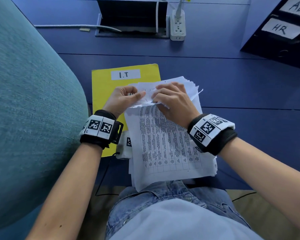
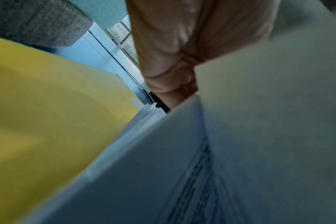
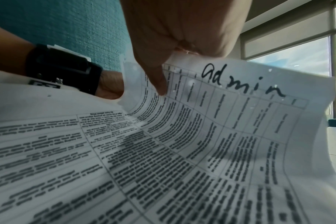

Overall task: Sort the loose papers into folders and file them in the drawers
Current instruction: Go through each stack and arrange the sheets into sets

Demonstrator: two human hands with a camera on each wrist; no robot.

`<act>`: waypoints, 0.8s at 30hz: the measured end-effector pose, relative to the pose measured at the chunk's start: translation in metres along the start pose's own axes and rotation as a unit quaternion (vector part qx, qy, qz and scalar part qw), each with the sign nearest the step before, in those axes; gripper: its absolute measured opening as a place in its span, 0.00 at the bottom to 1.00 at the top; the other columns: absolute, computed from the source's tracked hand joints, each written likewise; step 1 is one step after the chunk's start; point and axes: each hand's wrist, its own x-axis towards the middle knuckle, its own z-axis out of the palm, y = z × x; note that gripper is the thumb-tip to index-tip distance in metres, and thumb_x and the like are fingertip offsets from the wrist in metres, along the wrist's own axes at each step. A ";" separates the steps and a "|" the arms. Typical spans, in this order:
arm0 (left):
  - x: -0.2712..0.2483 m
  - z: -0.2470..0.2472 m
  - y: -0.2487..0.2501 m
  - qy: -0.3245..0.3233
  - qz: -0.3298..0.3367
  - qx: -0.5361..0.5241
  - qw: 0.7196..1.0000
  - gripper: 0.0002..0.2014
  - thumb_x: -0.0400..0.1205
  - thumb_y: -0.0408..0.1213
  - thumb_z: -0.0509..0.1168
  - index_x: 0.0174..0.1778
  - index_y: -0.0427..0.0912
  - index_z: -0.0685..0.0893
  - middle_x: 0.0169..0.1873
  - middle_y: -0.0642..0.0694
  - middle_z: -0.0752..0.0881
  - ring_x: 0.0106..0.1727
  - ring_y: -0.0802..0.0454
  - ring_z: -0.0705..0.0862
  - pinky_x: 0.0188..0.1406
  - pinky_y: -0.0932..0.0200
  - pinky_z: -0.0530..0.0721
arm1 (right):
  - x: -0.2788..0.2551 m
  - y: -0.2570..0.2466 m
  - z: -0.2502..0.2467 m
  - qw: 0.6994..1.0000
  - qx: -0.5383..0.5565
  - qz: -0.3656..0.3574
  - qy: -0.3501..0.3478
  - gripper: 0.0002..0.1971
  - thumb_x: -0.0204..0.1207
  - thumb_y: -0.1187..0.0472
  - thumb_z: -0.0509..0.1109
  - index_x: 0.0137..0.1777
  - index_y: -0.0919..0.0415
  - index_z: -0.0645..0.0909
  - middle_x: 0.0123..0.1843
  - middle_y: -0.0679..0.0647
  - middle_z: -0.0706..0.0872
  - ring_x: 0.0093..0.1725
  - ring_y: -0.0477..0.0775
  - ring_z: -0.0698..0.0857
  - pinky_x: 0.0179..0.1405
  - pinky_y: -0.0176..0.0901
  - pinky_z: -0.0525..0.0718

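A stack of loose printed papers [image 1: 168, 144] lies on the blue desk and overhangs its near edge above my lap. My left hand [image 1: 124, 98] and right hand [image 1: 170, 99] pinch the far end of the top sheets and bend it up. In the right wrist view the lifted sheet [image 3: 230, 121] carries a table and the handwritten word "admin", held between my right thumb and fingers [image 3: 182, 37]. A yellow folder [image 1: 107, 87] labelled "I.T" lies under the stack's left side. The left wrist view shows my left hand [image 2: 173, 60] at the paper edge [image 2: 163, 151] beside the yellow folder [image 2: 48, 106].
A black drawer unit [image 1: 284, 30] with labels "ADM.." and "HR" stands at the back right. A white power strip [image 1: 177, 25] and a desk cable hatch [image 1: 132, 18] sit at the back. A teal upholstered panel [image 1: 24, 101] bounds the left side.
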 end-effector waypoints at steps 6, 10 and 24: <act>0.000 0.000 0.006 -0.042 0.007 -0.004 0.999 0.12 0.71 0.30 0.65 0.22 0.47 0.85 0.23 0.52 0.78 0.27 0.57 0.72 0.27 0.64 0.69 | 0.005 0.001 -0.005 0.999 0.011 0.026 0.022 0.25 0.60 0.69 0.75 0.59 0.62 0.74 0.51 0.56 0.87 0.54 0.56 0.77 0.50 0.46 0.65; 0.006 0.000 0.003 0.016 0.002 0.027 1.000 0.12 0.72 0.32 0.69 0.25 0.48 0.78 0.23 0.51 0.73 0.24 0.59 0.67 0.24 0.67 0.65 | 0.009 0.002 -0.008 0.998 -0.010 0.032 0.049 0.19 0.60 0.69 0.73 0.53 0.61 0.79 0.39 0.51 0.88 0.46 0.52 0.74 0.46 0.44 0.59; 0.001 -0.005 0.000 0.008 0.009 0.194 0.981 0.12 0.77 0.30 0.69 0.32 0.51 0.77 0.52 0.50 0.74 0.61 0.55 0.71 0.64 0.63 0.64 | -0.018 -0.032 -0.015 0.984 0.000 0.138 -0.116 0.37 0.51 0.83 0.72 0.66 0.72 0.76 0.60 0.70 0.80 0.41 0.68 0.85 0.45 0.59 0.83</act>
